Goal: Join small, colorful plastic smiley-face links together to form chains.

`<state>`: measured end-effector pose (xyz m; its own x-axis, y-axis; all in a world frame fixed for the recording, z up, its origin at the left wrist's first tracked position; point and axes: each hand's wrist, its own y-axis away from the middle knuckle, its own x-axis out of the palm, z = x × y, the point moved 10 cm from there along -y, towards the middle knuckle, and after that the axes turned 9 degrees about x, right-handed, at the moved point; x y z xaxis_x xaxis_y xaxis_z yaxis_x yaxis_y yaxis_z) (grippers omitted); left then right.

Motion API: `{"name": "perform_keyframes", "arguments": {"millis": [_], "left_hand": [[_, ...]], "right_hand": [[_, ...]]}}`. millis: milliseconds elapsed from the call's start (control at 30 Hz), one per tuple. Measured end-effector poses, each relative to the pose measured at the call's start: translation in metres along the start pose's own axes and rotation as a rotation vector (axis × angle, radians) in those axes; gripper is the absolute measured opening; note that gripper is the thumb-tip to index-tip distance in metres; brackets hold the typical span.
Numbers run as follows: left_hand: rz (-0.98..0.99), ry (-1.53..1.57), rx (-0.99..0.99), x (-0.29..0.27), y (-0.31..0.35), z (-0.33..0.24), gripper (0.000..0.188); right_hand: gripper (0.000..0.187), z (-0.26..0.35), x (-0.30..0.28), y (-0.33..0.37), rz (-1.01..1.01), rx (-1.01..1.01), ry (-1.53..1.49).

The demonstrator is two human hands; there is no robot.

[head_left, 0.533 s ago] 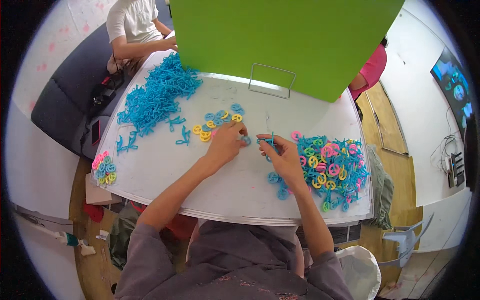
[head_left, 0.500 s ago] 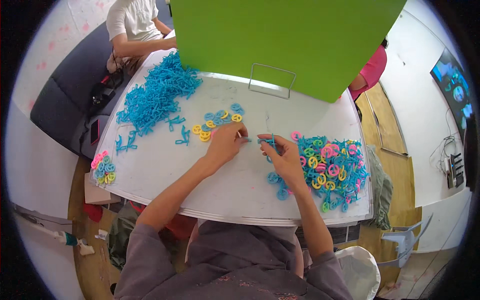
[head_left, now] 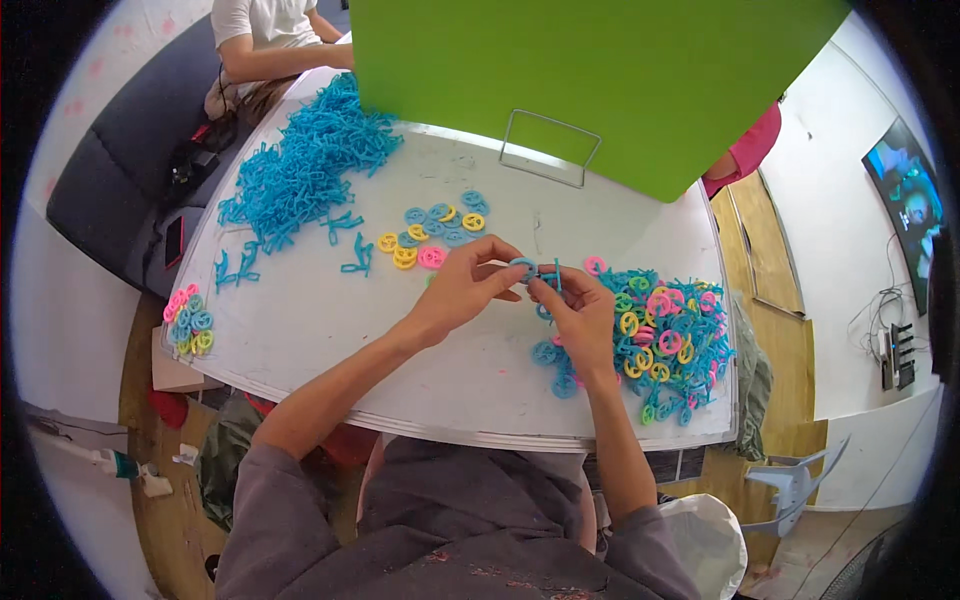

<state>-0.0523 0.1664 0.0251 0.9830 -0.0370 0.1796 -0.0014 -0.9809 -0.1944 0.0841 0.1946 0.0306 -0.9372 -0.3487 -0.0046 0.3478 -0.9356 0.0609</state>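
Hands have lifted together: left hand (head_left: 462, 288) and right hand (head_left: 580, 315) pinch blue piece (head_left: 535, 270).

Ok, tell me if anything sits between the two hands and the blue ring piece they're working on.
Nothing visible does. The left hand and the right hand both already pinch the blue ring piece above the white table. The mixed pile of coloured rings lies to the right, clear of the fingers.
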Motion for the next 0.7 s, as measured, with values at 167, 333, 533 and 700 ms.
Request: {"name": "perform_keyframes", "arguments": {"millis": [167,333,533,700], "left_hand": [[-0.035,-0.002,-0.025,-0.001,0.001,0.007,0.014],[-0.1,-0.031,0.005,-0.009,0.001,0.009,0.005],[-0.121,-0.266,0.144,-0.008,0.007,-0.007,0.008],[-0.171,-0.365,0.138,-0.004,0.011,-0.011,0.009]], "right_hand": [[0.021,-0.003,-0.002,-0.001,-0.015,0.005,0.084],[0.018,0.003,0.008,0.0,0.022,-0.08,0.084],[0.02,-0.008,0.009,-0.003,0.028,0.031,0.08],[0.019,-0.008,0.007,-0.002,0.026,0.027,0.109]]}}
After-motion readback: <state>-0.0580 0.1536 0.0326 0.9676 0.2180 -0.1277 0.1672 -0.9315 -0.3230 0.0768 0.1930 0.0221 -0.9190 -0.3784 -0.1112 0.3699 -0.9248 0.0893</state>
